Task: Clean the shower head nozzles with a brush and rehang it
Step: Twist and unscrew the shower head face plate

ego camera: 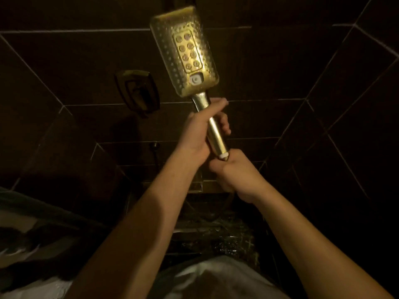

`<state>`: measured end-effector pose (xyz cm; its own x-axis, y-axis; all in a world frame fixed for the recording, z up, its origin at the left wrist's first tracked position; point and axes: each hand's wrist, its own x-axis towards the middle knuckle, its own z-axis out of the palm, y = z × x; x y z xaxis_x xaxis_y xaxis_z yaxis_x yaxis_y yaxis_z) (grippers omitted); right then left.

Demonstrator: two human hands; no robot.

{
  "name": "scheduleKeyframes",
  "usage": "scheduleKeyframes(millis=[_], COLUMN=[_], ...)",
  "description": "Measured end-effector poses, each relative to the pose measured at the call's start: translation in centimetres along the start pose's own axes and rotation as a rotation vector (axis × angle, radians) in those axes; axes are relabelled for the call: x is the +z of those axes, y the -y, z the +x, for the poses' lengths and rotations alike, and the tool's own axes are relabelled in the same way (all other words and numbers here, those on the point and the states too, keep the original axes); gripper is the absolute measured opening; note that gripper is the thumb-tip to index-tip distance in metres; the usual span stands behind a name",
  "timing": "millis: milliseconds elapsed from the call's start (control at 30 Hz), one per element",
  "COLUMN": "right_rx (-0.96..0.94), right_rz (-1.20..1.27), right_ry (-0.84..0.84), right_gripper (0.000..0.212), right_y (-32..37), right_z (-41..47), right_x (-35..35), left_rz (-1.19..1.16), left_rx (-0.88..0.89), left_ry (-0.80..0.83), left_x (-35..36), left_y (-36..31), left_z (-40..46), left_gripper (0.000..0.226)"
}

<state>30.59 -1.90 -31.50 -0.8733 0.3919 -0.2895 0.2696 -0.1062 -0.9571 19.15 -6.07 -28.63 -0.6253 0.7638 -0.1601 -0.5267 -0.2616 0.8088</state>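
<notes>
Gripped in your left hand (200, 134) is the handle of the gold shower head (185, 52) — fingers wrapped tight around the upper handle, nozzle face turned toward you and tilted a little left, raised in front of the dark tiled wall (280, 65). Your right hand (233, 175) is closed just below the handle's white-tipped end, touching it — what it holds is hidden. Left of the shower head, a gold valve handle (138, 91) sits on the wall.
</notes>
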Motion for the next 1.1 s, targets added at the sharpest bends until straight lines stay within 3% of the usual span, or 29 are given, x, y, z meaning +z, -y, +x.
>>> scheduleKeyframes(millis=[133, 200, 267, 333, 433, 533, 600, 733, 833, 933, 1100], right_rx=[0.127, 0.202, 0.224, 0.200, 0.140, 0.001, -0.059, -0.122, -0.168, -0.135, -0.075], right_rz=[0.226, 0.349, 0.417, 0.359, 0.209, -0.077, -0.233, -0.315, -0.297, -0.273, -0.278], right_ry=[0.369, 0.540, 0.609, 0.551, 0.300, 0.044, -0.068, -0.222, -0.238, -0.208, -0.189], right_gripper=[0.035, 0.038, 0.039, 0.040, 0.039, 0.022, 0.009, 0.007, 0.017, 0.008, 0.012], right_y=[1.6, 1.9, 2.0, 1.9, 1.7, 1.5, 1.2, 0.6, 1.2, 1.6, 0.7], right_z=[-0.2, 0.0, 0.1, 0.0, -0.3, 0.0, 0.3, 0.4, 0.4, 0.4, 1.0], right_x=[-0.4, -0.3, 0.0, 0.3, 0.4, -0.2, -0.3, -0.2, -0.4, -0.7, -0.5], left_rz=[-0.264, -0.447, -0.568, -0.596, -0.353, -0.164, -0.102, -0.173, -0.307, -0.319, -0.203], left_rx=[-0.015, -0.023, -0.071, -0.138, -0.074, -0.002, 0.015, -0.025, -0.087, -0.098, -0.070], left_ry=[0.488, 0.657, 0.763, 0.819, 0.610, 0.235, 0.098, 0.093, 0.126, 0.129, 0.147], left_x=[-1.4, -1.4, -1.6, -1.9, -1.6, -0.3, 0.2, 0.3, -0.4, -1.0, -1.2], left_y=[-1.0, -1.3, -1.4, -1.4, -1.5, -1.4, -1.0, -0.9, -1.1, -1.0, -1.3], left_z=[0.2, 0.4, 0.7, 0.9, 0.7, -0.1, -0.1, -0.5, -0.6, -0.7, -1.0], left_gripper=[0.036, 0.049, 0.044, 0.034, 0.025, 0.024, 0.026, 0.044, 0.056, 0.051, 0.036])
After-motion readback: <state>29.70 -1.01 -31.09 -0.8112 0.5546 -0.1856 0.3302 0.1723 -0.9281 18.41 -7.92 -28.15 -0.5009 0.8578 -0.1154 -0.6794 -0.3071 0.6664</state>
